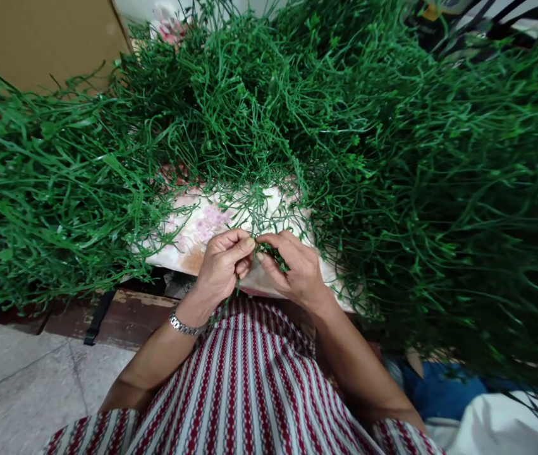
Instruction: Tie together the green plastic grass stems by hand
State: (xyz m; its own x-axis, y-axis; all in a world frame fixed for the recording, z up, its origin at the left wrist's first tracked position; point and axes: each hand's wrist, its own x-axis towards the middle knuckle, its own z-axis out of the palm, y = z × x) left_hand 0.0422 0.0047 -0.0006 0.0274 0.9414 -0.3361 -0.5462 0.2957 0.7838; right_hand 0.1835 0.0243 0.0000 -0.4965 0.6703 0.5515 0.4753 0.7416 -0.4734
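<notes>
My left hand (224,265), with a metal watch on its wrist, is closed with thumb and forefinger pinched on a thin green plant stem (253,218). Close beside it, fingertips almost touching, my right hand (299,265) curls its thumb and forefinger around small green sprigs (275,254). Whether the sprigs belong to that same stem I cannot tell. Under both hands lies a pale flower-printed cloth (212,221) with loose green bits scattered over it.
Heaps of long, tangled green stems rise at the left (50,202), behind (250,88) and at the right (439,208). A cardboard panel (45,38) stands at the back left. A black strap (99,316) hangs over the worn wooden edge (131,316). White fabric (510,426) lies at the lower right.
</notes>
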